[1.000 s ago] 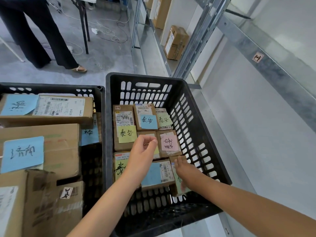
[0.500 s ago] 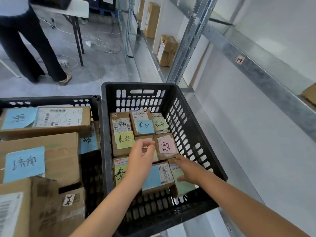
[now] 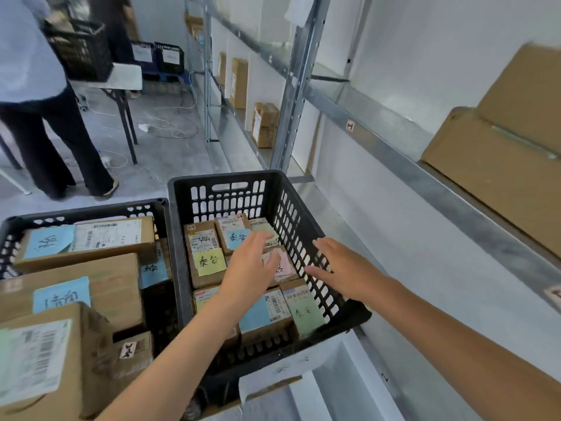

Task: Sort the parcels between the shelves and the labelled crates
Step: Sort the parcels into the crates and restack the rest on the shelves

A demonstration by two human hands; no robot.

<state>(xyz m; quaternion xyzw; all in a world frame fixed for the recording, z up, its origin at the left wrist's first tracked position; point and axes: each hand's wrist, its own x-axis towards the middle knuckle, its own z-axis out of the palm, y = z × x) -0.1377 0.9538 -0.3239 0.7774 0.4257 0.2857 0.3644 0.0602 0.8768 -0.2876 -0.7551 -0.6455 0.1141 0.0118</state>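
Observation:
A black slatted crate in front of me holds several small cardboard parcels with coloured sticky notes, among them one with a yellow note and one with a green note. My left hand hovers open above the middle parcels, fingers stretched forward. My right hand is open over the crate's right wall, fingers spread, holding nothing. A second black crate to the left carries larger parcels with blue notes.
A metal shelf rack runs along the right with large flat cardboard boxes on it and smaller boxes further back. A person stands at the upper left by a folding table. Cables lie on the floor.
My right hand has lifted off the green-note parcel and moved up to the crate's right wall. My left hand has risen and reached further forward. The view has tilted up.

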